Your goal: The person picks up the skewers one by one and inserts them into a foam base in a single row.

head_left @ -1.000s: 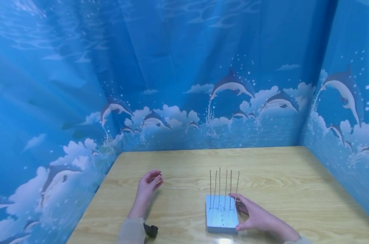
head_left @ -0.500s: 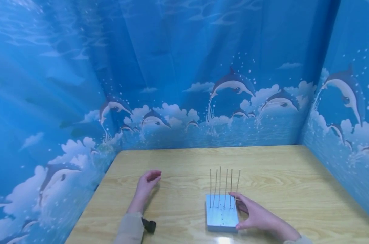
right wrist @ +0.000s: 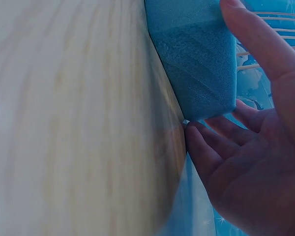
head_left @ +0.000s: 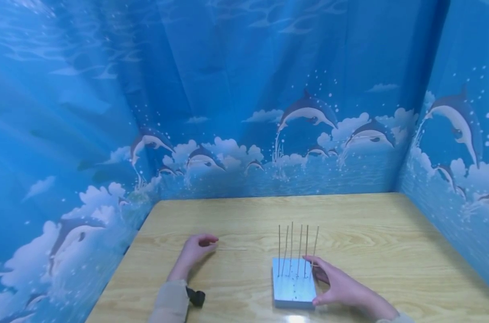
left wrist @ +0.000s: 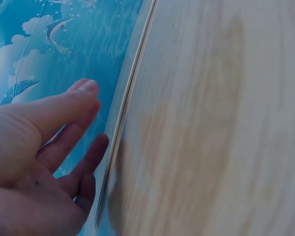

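Observation:
A blue foam block point(head_left: 285, 289) sits on the table with several thin wooden sticks point(head_left: 291, 242) standing in its far half. My right hand point(head_left: 337, 285) grips the block's right side, thumb at the near corner and index finger at the far one; the right wrist view shows the other fingers at the foam point(right wrist: 196, 73). One more thin stick point(head_left: 234, 249) lies flat on the table, left of the block. My left hand point(head_left: 195, 251) is at that stick's left end, thumb and index finger slightly parted. No stick shows between its fingers in the left wrist view.
The wood-grain table point(head_left: 369, 233) is bounded by blue dolphin-print curtains point(head_left: 244, 112) at the back and both sides. A black strap point(head_left: 196, 297) hangs by the left sleeve. Small dark holes dot the top of the foam.
My left hand has dipped and shifted slightly right toward the lying stick's left end, its thumb and index finger reshaping. The right hand and foam block stay in place.

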Motion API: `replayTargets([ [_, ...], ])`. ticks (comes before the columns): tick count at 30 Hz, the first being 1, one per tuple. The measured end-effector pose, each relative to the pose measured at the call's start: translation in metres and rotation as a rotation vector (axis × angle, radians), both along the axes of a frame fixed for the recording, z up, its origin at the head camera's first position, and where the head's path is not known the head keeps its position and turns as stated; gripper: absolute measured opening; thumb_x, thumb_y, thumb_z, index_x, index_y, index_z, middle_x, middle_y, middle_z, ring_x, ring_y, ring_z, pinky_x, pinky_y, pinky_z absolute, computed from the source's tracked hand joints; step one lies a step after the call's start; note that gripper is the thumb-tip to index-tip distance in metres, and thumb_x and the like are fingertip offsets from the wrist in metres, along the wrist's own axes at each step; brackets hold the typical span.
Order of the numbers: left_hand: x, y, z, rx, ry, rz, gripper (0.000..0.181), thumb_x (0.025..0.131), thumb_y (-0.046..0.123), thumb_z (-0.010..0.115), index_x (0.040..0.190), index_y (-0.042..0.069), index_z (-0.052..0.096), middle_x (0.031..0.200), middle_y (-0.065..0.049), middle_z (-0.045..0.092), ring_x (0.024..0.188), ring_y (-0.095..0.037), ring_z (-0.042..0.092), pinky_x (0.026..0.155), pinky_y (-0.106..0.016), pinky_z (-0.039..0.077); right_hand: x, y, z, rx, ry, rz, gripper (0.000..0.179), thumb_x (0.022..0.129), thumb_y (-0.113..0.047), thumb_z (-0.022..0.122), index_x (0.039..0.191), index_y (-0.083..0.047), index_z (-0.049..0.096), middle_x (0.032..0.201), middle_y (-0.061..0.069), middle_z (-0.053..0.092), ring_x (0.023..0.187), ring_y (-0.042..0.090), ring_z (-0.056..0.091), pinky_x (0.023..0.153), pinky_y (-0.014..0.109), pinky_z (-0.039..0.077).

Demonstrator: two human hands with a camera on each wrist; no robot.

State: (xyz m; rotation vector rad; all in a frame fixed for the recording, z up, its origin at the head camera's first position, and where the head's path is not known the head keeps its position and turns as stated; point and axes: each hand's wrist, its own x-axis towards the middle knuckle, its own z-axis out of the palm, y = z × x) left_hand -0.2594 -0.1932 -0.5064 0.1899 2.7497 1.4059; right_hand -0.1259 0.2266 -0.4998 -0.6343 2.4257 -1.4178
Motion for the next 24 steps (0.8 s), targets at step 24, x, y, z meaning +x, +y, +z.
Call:
replayTargets([
  [24, -0.0036, 0.0007, -0.0026, -0.069, -0.045, -0.048, 0.015, 0.086, 0.012, 0.073, 0.101, 0.014, 0.074, 0.098, 0.0, 0.074, 0.094, -0.016, 0.066, 0.095, -0.046, 0.055, -0.0002, 0.0005, 0.0003, -0.012, 0.01, 0.009, 0.111, 0.07, -0.028, 0.087, 0.151, 0.008, 0.02, 0.153, 0.035, 0.027, 0.135, 0.05, 0.039, 0.11, 0.017, 0.039],
])
